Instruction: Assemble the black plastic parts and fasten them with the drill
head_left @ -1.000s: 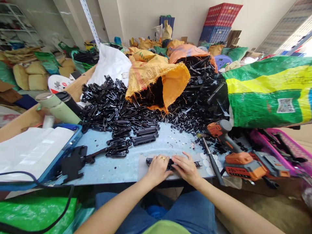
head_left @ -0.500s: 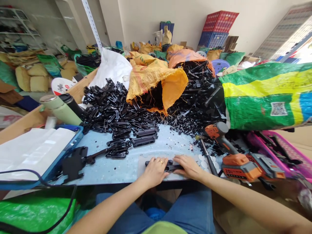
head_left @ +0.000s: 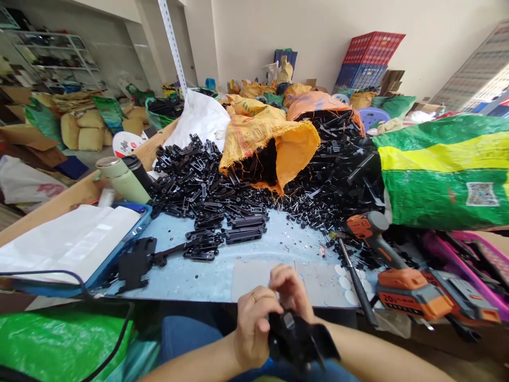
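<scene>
Just in front of the table's near edge, my left hand (head_left: 254, 323) has its fingers closed round the left side of a black plastic part (head_left: 300, 342). My right hand (head_left: 292, 289) is curled at the far side of that part, its lower fingers hidden behind it. The part is tilted and somewhat blurred. Beyond my hands lies a pale flat sheet (head_left: 250, 276) on the light blue table (head_left: 178, 278). Farther back are heaped black plastic pieces (head_left: 191, 180) and a few long black pieces (head_left: 244, 233) laid side by side.
An orange cordless drill (head_left: 413, 292) and a hammer (head_left: 356, 281) lie on the right, near a pink basket (head_left: 487, 286). A blue tray (head_left: 135, 225) with white sheets and a green bottle (head_left: 123, 178) stand left. Yellow (head_left: 254, 132) and green (head_left: 441, 196) sacks stand behind.
Both hands have moved from the tabletop sheet toward the body, and the black part has been lifted and tilted. The camera view has shifted slightly, uncovering the pale sheet.
</scene>
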`<state>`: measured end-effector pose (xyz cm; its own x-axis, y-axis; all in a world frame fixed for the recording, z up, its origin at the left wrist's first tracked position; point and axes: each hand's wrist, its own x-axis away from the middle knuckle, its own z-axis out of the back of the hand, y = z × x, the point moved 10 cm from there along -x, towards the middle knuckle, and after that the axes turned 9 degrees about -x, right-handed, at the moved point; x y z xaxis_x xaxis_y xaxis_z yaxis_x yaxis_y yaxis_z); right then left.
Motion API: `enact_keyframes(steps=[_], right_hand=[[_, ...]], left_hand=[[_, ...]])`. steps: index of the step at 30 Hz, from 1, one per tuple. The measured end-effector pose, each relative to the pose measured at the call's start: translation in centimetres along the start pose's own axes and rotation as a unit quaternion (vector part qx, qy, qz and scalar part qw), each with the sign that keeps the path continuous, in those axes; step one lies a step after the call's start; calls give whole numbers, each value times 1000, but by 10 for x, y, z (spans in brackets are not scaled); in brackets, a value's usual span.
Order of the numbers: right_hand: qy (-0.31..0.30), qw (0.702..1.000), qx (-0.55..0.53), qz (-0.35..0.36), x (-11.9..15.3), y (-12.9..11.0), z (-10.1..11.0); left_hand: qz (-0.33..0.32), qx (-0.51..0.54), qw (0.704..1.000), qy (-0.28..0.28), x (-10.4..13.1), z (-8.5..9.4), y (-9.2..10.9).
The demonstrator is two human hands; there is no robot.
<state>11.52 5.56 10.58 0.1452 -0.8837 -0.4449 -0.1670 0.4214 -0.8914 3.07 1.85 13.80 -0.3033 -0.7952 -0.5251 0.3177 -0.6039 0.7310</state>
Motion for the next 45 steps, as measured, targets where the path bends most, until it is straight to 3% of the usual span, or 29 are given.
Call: enact_keyframes(steps=[1,3,7,11,13,16,18,19,22,23,26,30,33,37,42,45], right_hand=[[70,997,8,9,-1,15,2],[115,992,50,16,-13,46,0],[-9,977,208,35,-91,86,0],[-83,909,409,-1,-195,119,13],[-102,894,435,-15,-238,136,4],[-95,901,422,-35,-286,161,-20],[-79,908,408,-57,-307,175,-30],[-69,912,397,-70,-316,181,-31],[-39,928,353,-114,-329,191,-20],[-31,933,333,-130,-328,193,-13],[-25,951,251,-180,-305,194,8],[-47,965,135,-221,-239,177,24],[-61,965,20,-254,-182,156,26],[-54,934,-150,-320,-119,133,27],[-53,940,-108,-320,-67,113,48],[-29,937,-110,-331,-42,116,56]], left_hand=[[-11,-19,1000,16,2,0,-3],[-46,-86,995,8,2,-6,-19],[-62,-284,955,-57,-5,-10,-83],[-97,-399,895,-175,-11,-24,-131],[-72,-435,880,-179,-22,-22,-148],[-34,-453,877,-156,-46,-12,-159],[-7,-445,887,-121,-60,8,-162],[24,-444,891,-87,-65,28,-165],[152,-462,874,10,-61,104,-187],[185,-473,861,10,-54,125,-197],[246,-506,824,-71,-26,168,-231],[296,-555,759,-170,11,194,-263],[304,-579,734,-183,17,193,-265],[272,-577,754,-156,-3,173,-245],[270,-584,751,-146,-20,161,-229],[231,-560,779,-158,-27,143,-219]])
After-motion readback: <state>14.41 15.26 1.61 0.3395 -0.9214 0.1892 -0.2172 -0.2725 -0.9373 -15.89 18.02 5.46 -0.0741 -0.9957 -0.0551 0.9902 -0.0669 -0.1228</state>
